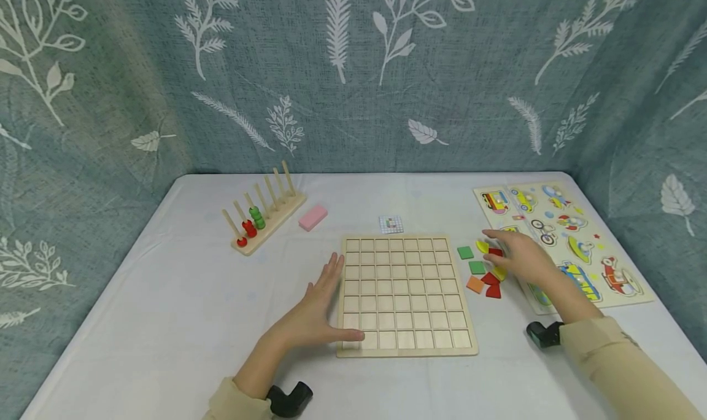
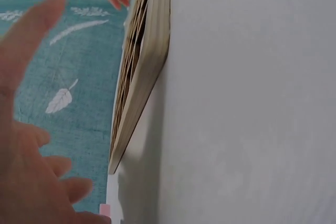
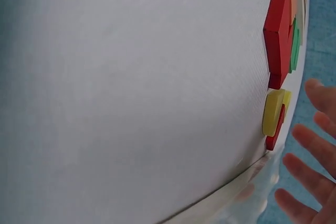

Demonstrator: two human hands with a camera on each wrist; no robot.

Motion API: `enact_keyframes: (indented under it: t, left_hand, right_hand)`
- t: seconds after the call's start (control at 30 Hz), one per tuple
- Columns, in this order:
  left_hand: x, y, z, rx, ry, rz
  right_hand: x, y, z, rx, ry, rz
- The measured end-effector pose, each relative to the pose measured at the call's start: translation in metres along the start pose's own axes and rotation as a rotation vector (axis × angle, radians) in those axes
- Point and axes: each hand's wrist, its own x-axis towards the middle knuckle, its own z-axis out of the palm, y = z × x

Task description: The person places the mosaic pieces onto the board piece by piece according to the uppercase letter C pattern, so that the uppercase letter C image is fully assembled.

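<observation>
A wooden grid board (image 1: 405, 352) lies at the middle of the table. At its left edge is my left hand (image 1: 315, 312), thumb stretched over the lower left corner and fingers straight along the side; the left wrist view shows these fingers spread. My right hand (image 1: 521, 257) hovers over a loose group of small coloured tiles to the right of the board, fingers extended and holding nothing. Among the tiles are green squares (image 1: 477, 267), an orange square (image 1: 475, 284), red pieces (image 1: 493, 291) and yellow pieces (image 1: 482, 246), some partly hidden by the hand.
A picture puzzle board (image 1: 599, 236) lies at the right. Back left stands a wooden peg rack (image 1: 270, 220) with red and green beads. Near it is a pink block (image 1: 313, 217). A small patterned card (image 1: 391, 225) lies behind the grid board. A patterned curtain (image 1: 353, 125) hangs behind the table.
</observation>
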Motion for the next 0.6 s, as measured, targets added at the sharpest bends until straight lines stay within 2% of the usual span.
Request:
enact_keyframes:
  t: [0.17,0.6]
  left_hand:
    - [0.0010,-0.0022,0.0033,-0.007,-0.032,-0.019]
    - [0.0053,-0.0037,0.0075,-0.023,-0.037,0.008]
  right_hand:
    - [0.0019,-0.0007,0.0020,0.019,-0.001,0.024]
    - [0.0062,-0.0040,0.0050,0.010,0.012,0.085]
